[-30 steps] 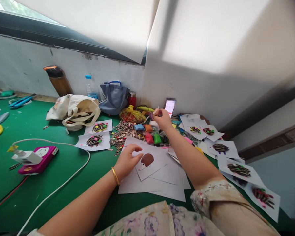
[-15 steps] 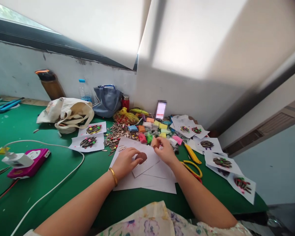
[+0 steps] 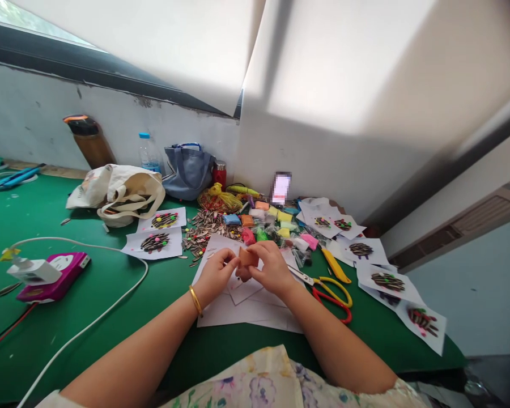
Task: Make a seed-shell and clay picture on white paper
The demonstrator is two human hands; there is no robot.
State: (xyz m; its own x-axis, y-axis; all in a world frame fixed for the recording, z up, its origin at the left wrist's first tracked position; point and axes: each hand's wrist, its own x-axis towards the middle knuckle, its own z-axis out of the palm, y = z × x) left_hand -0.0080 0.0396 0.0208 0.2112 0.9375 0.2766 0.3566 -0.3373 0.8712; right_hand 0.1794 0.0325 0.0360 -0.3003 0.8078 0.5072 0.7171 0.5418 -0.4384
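Observation:
Over the stacked white paper [image 3: 215,311], both hands meet at a squarish orange-brown piece of modelling clay [image 3: 249,258]. My left hand [image 3: 215,273] pinches its left side between thumb and fingers. My right hand [image 3: 273,268] grips the right side, fingers curled. Just below the piece, a darker brown clay shape [image 3: 243,275] on the paper is partly covered by the hands. Beyond them lie small packs of coloured clay, among them an orange pack [image 3: 247,220] and a green one [image 3: 261,234]. A heap of striped sunflower seeds [image 3: 210,224] spreads to their left.
Right of my right hand lie scissors [image 3: 334,294] with red and yellow handles and a yellow utility knife [image 3: 335,265]. Seed pictures on paper [image 3: 386,281] line the right edge. A phone [image 3: 280,188] stands at the back. A white cable [image 3: 106,323] crosses the left side.
My right hand has come down and left with the orange-brown clay. My left hand has left the dark brown shape and now holds the clay too. More of the scissors shows.

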